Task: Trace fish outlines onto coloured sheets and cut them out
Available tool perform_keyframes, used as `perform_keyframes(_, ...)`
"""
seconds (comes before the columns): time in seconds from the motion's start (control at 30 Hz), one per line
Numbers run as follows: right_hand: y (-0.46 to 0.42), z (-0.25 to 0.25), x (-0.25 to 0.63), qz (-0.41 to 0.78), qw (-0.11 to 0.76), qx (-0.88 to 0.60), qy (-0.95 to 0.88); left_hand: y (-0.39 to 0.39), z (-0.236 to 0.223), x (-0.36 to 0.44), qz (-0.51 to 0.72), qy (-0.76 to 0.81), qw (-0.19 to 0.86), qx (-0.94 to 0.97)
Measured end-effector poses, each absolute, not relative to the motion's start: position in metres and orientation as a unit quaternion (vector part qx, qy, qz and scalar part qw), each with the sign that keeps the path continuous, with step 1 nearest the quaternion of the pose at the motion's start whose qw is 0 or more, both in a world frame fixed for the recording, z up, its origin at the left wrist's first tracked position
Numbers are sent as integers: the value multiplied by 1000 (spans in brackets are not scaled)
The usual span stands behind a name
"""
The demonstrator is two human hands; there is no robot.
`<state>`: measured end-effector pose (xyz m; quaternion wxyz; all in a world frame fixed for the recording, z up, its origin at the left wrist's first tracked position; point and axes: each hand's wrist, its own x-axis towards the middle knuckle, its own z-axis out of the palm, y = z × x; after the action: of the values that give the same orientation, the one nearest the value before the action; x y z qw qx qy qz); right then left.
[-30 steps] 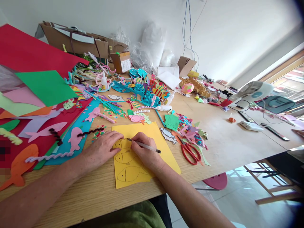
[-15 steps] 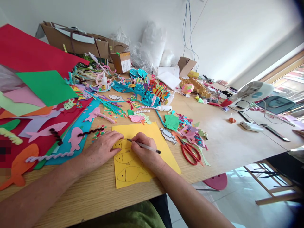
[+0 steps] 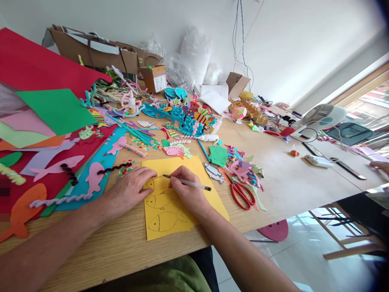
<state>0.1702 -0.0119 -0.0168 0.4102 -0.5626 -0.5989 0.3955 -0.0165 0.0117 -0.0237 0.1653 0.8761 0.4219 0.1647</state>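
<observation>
A yellow paper sheet (image 3: 209, 202) lies on the table before me, with three fish outlines (image 3: 165, 221) drawn on it one above another. My right hand (image 3: 185, 188) grips a pen (image 3: 194, 184) with a clear barrel; its tip is by the top fish's upper edge. On the sheet's left side my left hand (image 3: 133, 184) rests palm down, fingertips touching the paper beside the top fish. Part of that fish's tail is hidden by my right hand. Red-handled scissors (image 3: 241, 194) and a small fish cutout (image 3: 213, 173) lie just right of the sheet.
Paper scraps (image 3: 243, 168) lie beyond the scissors. Pink fish cutouts (image 3: 95, 177) and coloured sheets (image 3: 57, 109) cover the left side. Glue bottles (image 3: 209, 138), decorated paper fish and pipe cleaners sit behind. A white fan (image 3: 323, 115) stands at right, and another person's hand (image 3: 379, 166) shows at the edge.
The pen has tilted lower and its tip has shifted slightly, with my right hand moving a little. The view has shifted slightly. Another person's hand has appeared at the right edge.
</observation>
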Motion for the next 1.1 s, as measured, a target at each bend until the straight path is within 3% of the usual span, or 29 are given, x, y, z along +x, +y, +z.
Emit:
perform_keyframes(0.13, -14, -8, 175, 432, 440, -553, -560, 12, -24, -17, 168, 419, 159, 878)
perform_keyframes(0.5, -54, 4, 196, 440, 415, -548, -579, 14, -18, -22, 184, 403, 149, 884)
perform_keyframes(0.63, -67, -3, 200, 370, 396, -572, -616, 15, -17, -23, 211, 386, 144, 887)
perform_keyframes(0.9, -92, -14, 221, 117, 353, -581, -724, 14, -16, -23, 253, 396, 140, 872)
perform_keyframes(1.1, -111, -19, 235, 62, 338, -550, -761, 7, 6, -24, 276, 444, 128, 843)
